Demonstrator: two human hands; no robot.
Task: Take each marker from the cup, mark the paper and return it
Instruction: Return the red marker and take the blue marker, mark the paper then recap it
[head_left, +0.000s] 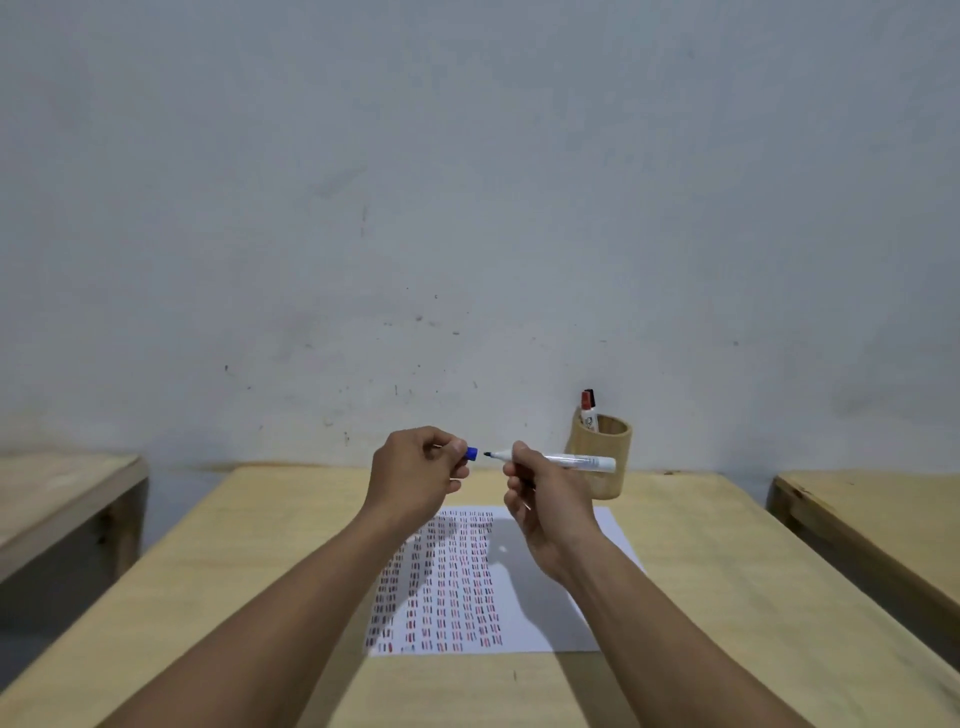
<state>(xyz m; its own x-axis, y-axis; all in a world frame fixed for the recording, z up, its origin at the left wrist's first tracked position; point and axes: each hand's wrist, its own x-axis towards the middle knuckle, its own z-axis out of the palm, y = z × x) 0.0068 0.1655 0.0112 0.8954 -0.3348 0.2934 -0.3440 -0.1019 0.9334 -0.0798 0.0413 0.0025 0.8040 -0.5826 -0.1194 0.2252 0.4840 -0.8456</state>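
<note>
Slim white plastic marker (574, 460), light, stiff and probably slick, sits pinched mid-barrel in the right hand (540, 499), while the left hand (415, 470) pinches its blue cap (471, 453).

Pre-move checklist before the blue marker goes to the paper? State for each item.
1. Cap off: ok. The blue cap sits in the left hand, apart from the tip.
2. Marker held: ok. The right hand grips the marker near its tip end, barrel roughly level.
3. Tip over paper: not ok. The tip is raised above the paper, pointing left at the cap.
4. Free space on paper: ok. The right part of the sheet is unmarked; the left is filled with rows of dashes.
5. Cup ready for return: ok. The wooden cup stands upright at the back, with a red marker in it.
6. Ink flow: cannot tell.
</note>
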